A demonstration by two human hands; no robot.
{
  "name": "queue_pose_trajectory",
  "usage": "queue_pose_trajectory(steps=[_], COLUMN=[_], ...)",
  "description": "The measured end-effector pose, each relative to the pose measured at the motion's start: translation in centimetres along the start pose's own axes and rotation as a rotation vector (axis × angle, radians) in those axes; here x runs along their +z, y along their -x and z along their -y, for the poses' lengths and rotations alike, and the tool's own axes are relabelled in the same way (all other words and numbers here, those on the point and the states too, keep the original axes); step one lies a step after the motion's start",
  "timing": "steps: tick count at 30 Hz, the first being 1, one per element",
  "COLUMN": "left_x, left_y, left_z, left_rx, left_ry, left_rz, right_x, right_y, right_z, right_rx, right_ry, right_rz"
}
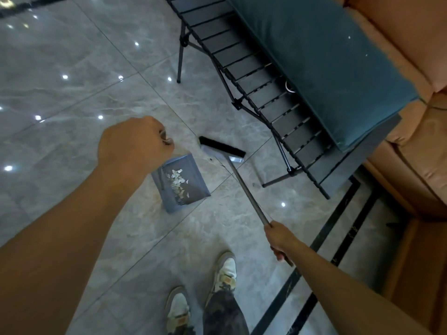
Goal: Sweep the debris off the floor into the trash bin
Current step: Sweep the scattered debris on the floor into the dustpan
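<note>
Debris, white flakes (pixel 177 181), lies in the grey plastic dustpan (pixel 183 187) just below my clenched left hand (pixel 134 143); my right hand (pixel 279 240) grips the broom's metal handle (pixel 246 189), its black brush head (pixel 221 146) beyond.

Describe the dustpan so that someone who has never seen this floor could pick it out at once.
Start at the black slatted folding table under the teal cushion, then look down to the grey tiled floor in front of it. Beside the black broom head, just below the left hand, sits the dustpan. It is the only blue-grey box-like scoop, and it holds white scraps.
</note>
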State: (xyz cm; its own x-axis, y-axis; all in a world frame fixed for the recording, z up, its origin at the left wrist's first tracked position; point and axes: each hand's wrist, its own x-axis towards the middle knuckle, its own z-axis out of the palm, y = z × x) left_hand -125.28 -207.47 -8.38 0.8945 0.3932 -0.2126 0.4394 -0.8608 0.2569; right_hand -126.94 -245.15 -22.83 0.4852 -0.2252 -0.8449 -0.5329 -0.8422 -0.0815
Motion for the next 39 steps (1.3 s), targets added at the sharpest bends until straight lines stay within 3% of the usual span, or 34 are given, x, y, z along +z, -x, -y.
queue_pose_trajectory(steps=[4, 7, 10, 15, 20, 26, 32, 39], left_x=[-1.2, -3.2, -4.1, -3.1, -2.2, -2.7, -4.7, -5.1], left_y=[3.7, 6.0, 6.4, 7.9, 12.5, 18.8, 25.3, 30.8], left_z=[3.1, 5.0, 7.5, 10.7, 13.4, 14.0, 9.6, 9.9], left_rx=[-0.026, 0.006, 0.100, 0.212, 0.161, 0.148, 0.121, 0.119], left_ry=[0.042, 0.017, -0.056, -0.134, -0.097, -0.163, -0.258, -0.189], left_rz=[0.116, 0.148, 0.145, 0.174, 0.164, 0.177, 0.213, 0.131], right_x=[0.0, -2.3, -5.1, -5.3, -2.2, 1.4, 0.2, -3.3], right_y=[6.3, 11.8, 13.7, 9.1, 4.6, 9.4, 16.0, 18.3], right_z=[-7.9, -12.0, -14.1, -11.1, -8.0, -16.8, -27.3, -30.7], right_rx=[0.027, 0.067, 0.013, -0.013, 0.040, -0.008, 0.059, -0.030], right_ry=[0.099, 0.011, -0.061, -0.196, -0.123, 0.086, 0.240, 0.076], right_rz=[0.046, 0.117, 0.061, -0.086, 0.041, 0.136, 0.160, 0.142])
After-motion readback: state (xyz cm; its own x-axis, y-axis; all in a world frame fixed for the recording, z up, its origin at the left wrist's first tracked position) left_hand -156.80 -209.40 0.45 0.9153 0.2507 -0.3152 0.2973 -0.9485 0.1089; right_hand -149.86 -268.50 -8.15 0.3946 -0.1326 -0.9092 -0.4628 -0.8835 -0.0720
